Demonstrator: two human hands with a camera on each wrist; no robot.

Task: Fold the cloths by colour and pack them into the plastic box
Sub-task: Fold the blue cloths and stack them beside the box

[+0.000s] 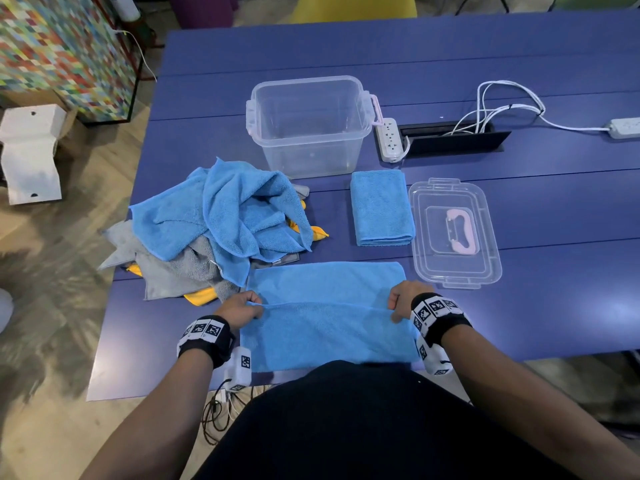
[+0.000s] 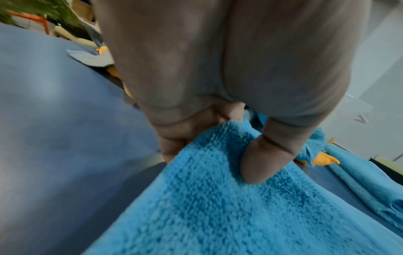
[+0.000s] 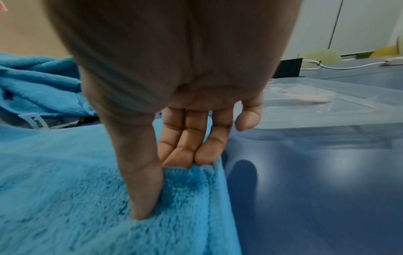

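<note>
A blue cloth (image 1: 325, 317) lies spread on the table's near edge, its near part lifted into a fold. My left hand (image 1: 239, 308) pinches its left edge (image 2: 218, 155) between thumb and fingers. My right hand (image 1: 401, 303) pinches the right edge (image 3: 187, 174) the same way. One folded blue cloth (image 1: 381, 207) lies beside the clear plastic box (image 1: 308, 126), which stands with nothing in it. A heap of blue, grey and yellow cloths (image 1: 221, 223) sits to the left.
The box's clear lid (image 1: 453, 233) with a pink handle lies to the right of the folded cloth. A white power strip (image 1: 389, 140), a black cable slot (image 1: 450, 136) and white cables (image 1: 512, 105) lie behind it. The table (image 1: 554, 289) is dark blue.
</note>
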